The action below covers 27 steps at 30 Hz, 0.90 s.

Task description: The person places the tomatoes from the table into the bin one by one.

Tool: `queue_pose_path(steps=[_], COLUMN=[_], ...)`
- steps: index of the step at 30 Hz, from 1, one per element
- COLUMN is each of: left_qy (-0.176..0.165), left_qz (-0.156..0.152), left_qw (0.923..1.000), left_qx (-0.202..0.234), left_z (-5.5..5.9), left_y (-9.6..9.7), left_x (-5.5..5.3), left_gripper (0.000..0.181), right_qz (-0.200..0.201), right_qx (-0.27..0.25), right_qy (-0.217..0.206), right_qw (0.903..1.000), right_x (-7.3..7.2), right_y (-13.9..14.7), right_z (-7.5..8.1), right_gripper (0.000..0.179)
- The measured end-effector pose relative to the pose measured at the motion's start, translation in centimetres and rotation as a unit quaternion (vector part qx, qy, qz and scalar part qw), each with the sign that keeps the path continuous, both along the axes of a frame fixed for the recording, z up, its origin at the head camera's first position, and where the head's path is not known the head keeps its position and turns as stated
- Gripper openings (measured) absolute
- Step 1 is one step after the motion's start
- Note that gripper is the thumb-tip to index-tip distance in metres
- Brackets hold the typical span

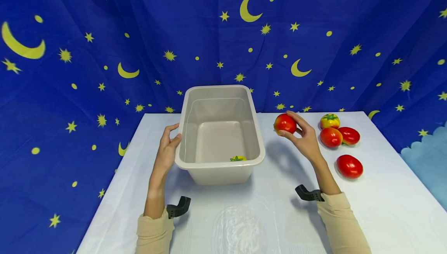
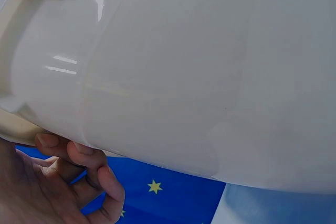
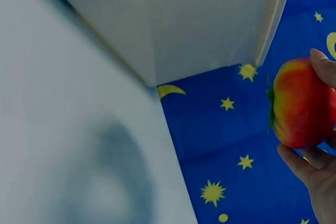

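Note:
A grey plastic tub (image 1: 219, 172) stands mid-table, with a yellow tomato with a green top (image 1: 239, 158) inside near its front wall. My left hand (image 1: 168, 149) grips the tub's left rim, thumb on top; in the left wrist view the fingers of the left hand (image 2: 79, 177) curl beneath the rim. To the right of the tub, my right hand (image 1: 303, 135) holds a red tomato (image 1: 285, 123) above the table between thumb and fingers. The right wrist view shows the tomato (image 3: 299, 103) with its green stem end facing the tub's side.
At the right lie a yellow-topped tomato (image 1: 330, 121), two red ones close together (image 1: 331, 137) and another red tomato (image 1: 349, 166) nearer me. A white cloth covers the table (image 1: 279, 215). Behind it hangs a blue curtain (image 1: 209, 33) with yellow stars and moons.

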State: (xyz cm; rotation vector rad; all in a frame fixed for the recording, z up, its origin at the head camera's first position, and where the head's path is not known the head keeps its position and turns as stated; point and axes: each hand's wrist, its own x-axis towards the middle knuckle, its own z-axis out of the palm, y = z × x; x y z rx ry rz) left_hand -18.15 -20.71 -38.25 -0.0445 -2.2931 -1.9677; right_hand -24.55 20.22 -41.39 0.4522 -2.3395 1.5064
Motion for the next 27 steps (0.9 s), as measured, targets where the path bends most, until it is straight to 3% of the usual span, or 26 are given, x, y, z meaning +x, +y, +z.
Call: queue_pose_path(steps=[10,18,27], left_qy=[-0.003,0.001,0.000], left_qz=[-0.001,-0.010,-0.003], left_qw=[1.0000,1.0000,1.0000], left_qx=[-0.001,0.002,0.002], left_z=[0.1,-0.1,-0.1], left_y=[0.1,0.0,-0.1], left_x=[0.0,-0.1,0.0], left_gripper=[0.040,0.039,0.039], right_qz=[0.033,0.074,0.106], right_qx=[-0.044,-0.100,-0.106], right_qy=[0.020,0.040,0.055], right_qw=[0.9983,0.9914,0.9871], right_x=[0.3,0.6,0.5], right_y=[-1.9,-3.4,-4.9], right_z=[1.3,2.3,3.4], right_gripper=[0.059,0.058,0.059])
